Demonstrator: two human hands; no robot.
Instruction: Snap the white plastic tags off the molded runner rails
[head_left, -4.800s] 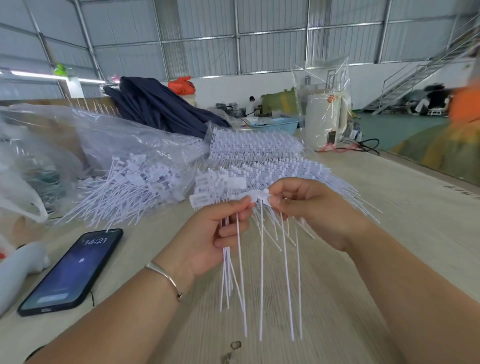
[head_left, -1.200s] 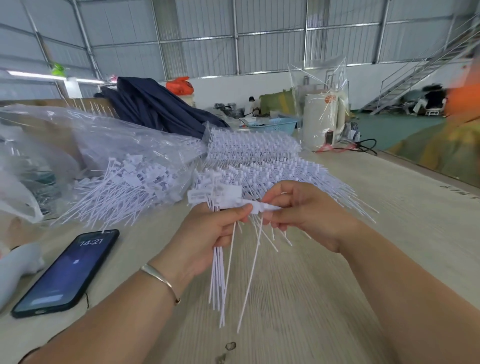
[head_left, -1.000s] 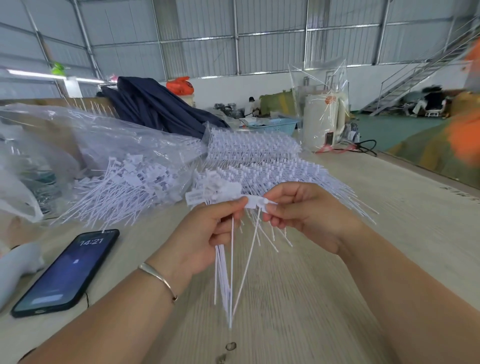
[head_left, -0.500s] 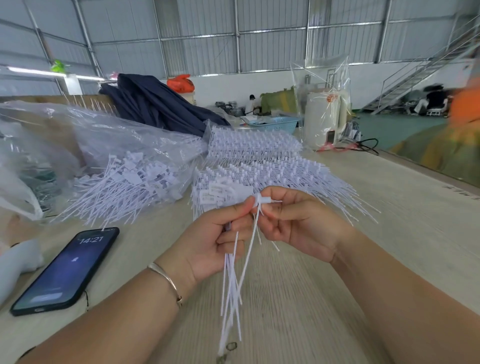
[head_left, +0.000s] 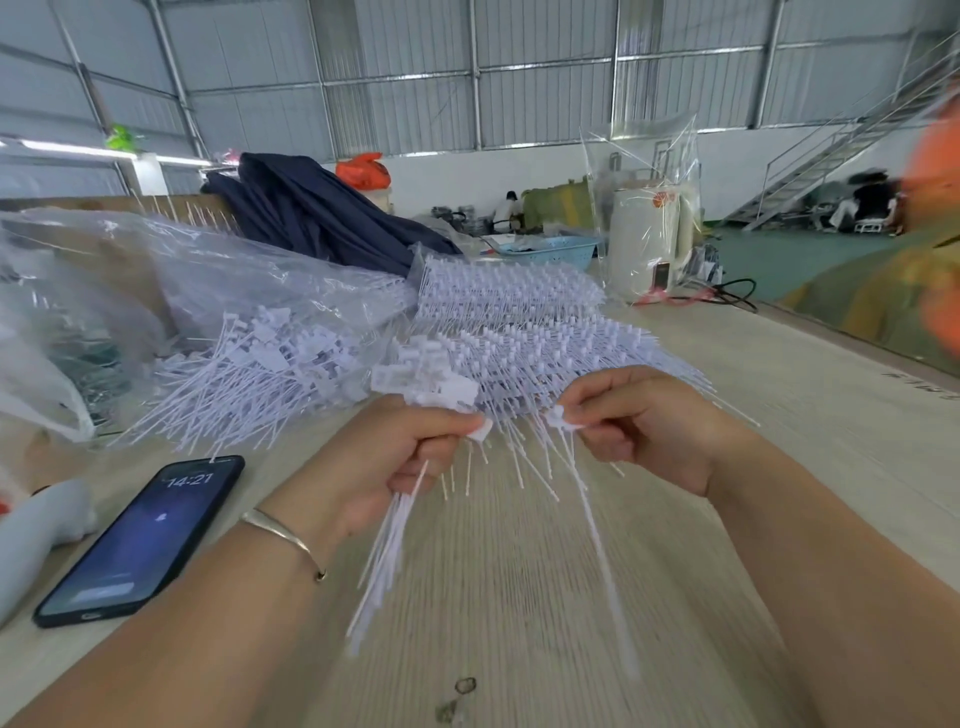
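My left hand (head_left: 384, 467) is closed around a bundle of white tags (head_left: 426, 379); their flat heads stick up above my fingers and their thin tails hang down toward the table. My right hand (head_left: 644, 426) pinches a single white tag (head_left: 597, 530) by its head, with its long tail dangling. The two hands are apart. Behind them lies a stack of molded runner rails (head_left: 524, 322) with tags still attached. A heap of loose white tags (head_left: 244, 374) lies to the left.
A black phone (head_left: 145, 540) lies on the wooden table (head_left: 519, 571) at the front left. Clear plastic bags (head_left: 130, 280) sit at the left, dark cloth (head_left: 311, 213) behind. A blue basket (head_left: 550, 252) and a wrapped white appliance (head_left: 649, 244) stand at the back.
My hands were together at the bundle's top; now the right hand has pulled away to the right with one tag. Earlier several tags hung between both hands.
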